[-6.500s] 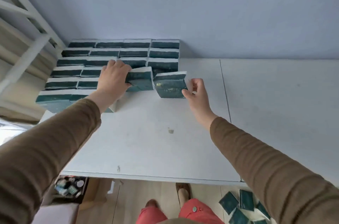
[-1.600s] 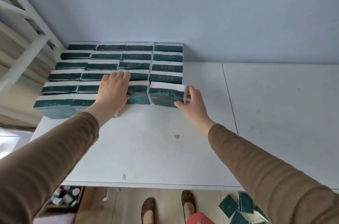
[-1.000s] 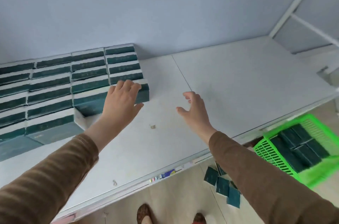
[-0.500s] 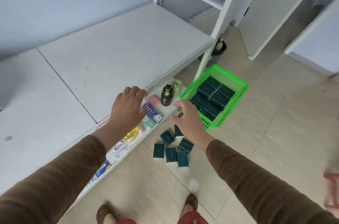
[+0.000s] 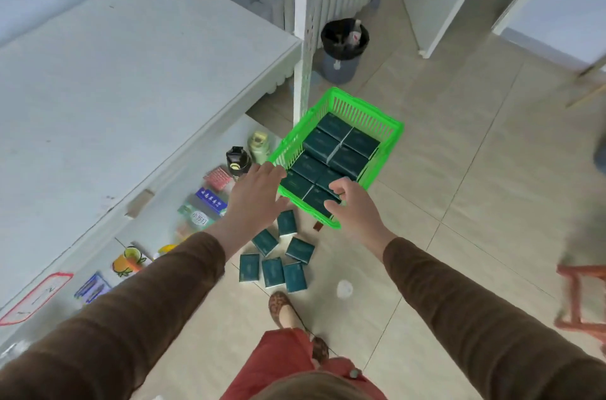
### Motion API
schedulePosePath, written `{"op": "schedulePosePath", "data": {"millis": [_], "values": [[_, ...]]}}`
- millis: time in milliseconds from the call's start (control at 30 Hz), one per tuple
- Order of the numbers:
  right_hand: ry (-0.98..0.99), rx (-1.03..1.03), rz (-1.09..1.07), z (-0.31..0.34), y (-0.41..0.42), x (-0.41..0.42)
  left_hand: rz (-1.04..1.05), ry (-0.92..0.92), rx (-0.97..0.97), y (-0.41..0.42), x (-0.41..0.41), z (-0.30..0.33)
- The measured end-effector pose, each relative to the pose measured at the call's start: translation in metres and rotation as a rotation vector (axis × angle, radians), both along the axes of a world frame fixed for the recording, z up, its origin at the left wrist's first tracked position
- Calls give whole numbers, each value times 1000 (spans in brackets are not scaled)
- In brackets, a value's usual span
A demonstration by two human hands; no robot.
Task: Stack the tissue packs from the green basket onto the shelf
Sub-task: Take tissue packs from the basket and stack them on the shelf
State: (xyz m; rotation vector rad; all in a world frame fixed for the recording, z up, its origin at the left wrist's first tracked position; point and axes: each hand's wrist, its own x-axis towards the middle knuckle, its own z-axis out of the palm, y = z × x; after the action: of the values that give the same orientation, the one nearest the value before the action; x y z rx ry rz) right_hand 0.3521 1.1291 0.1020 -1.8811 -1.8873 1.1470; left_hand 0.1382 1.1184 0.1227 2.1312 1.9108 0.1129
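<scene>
Head view, both of your arms are reaching out in brown sleeves over the floor. Your left hand (image 5: 257,194) is hovering with fingers straight and spread, holding nothing, just left of the green basket (image 5: 387,124) near its near-left corner. Your right hand (image 5: 355,207) is hanging over the basket's near edge, fingers loosely curled and apart, thumb out to the left; it is gripping nothing that I can make out, and I cannot tell whether the fingertips are touching a pack. The basket is sitting on the tiled floor, right of the white shelf post (image 5: 306,38), with dark green tissue packs (image 5: 337,150) lying flat inside it in two rows. Six more loose packs (image 5: 273,263) are lying on the floor near you, just nearer than the basket, below your left forearm. The white shelf (image 5: 114,71) is filling the left side, its top surface bare in this view. Bottles and small packets (image 5: 210,202) are standing on the lower board beneath it. A black-lined waste bin (image 5: 342,50) is standing far of the basket, behind the post.
</scene>
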Motion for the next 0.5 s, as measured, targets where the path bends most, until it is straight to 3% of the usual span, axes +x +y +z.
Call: {"op": "schedulePosePath", "data": {"millis": [367,500], "values": [[595,-613,-809,-96,143,44,9,-54,-278,160,50,-116],[676,-789,-1027,-161,206,51,83,-49,-345,227,65,-179]]}}
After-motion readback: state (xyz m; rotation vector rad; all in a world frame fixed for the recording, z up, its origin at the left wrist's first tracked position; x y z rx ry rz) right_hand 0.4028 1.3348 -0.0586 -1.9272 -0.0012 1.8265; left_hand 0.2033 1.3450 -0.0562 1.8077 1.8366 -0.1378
